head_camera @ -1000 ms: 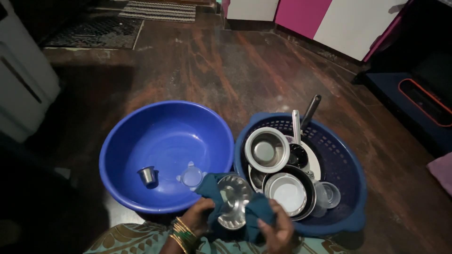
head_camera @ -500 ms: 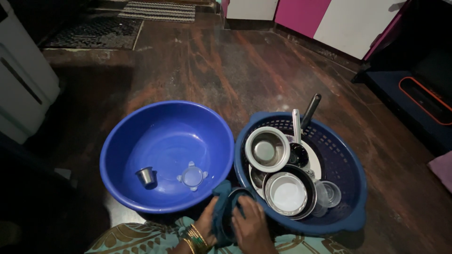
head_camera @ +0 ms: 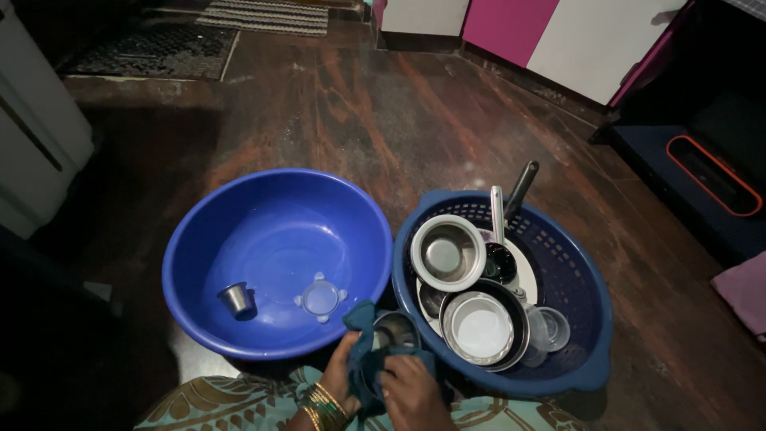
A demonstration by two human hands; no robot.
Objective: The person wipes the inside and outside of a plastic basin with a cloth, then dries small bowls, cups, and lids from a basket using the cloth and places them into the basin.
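My left hand [head_camera: 339, 375] and my right hand [head_camera: 413, 393] are at the bottom of the view, between the two tubs. Together they hold a small steel bowl [head_camera: 396, 329] wrapped in a dark teal cloth [head_camera: 365, 351]. The left hand, with gold bangles on its wrist, grips the cloth at the bowl's left side. The right hand presses the cloth against the bowl from below. Only the bowl's rim and inside show above the cloth.
A large blue basin [head_camera: 275, 259] on the left holds a small steel cup [head_camera: 237, 299] and a clear plastic lid [head_camera: 321, 298]. A dark blue perforated basket [head_camera: 576, 279] on the right holds steel bowls, a plate, a glass and utensils. Dark wooden floor lies beyond.
The bowl and cloth have turned in my hands and sunk lower, toward my lap. My right hand has shifted from the bowl's right side to under it.
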